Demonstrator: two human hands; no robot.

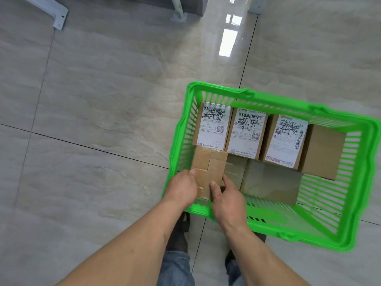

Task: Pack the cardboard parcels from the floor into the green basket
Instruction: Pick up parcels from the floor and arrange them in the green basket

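Note:
A green plastic basket [350,234] stands on the tiled floor at the right. Three labelled cardboard parcels [246,134] lie in a row along its far side, with a plain brown parcel [322,150] beside them at the right. A taped brown parcel [209,168] sits in the near left corner of the basket. My left hand [181,189] grips its left side and my right hand [227,196] grips its right side, thumbs on top. Lower down, to the right, lies another taped parcel [272,182].
White furniture legs [55,15] and a metal foot [179,16] stand at the far edge of the floor. My feet [179,234] are just in front of the basket's near rim. Glossy tiles stretch to the left.

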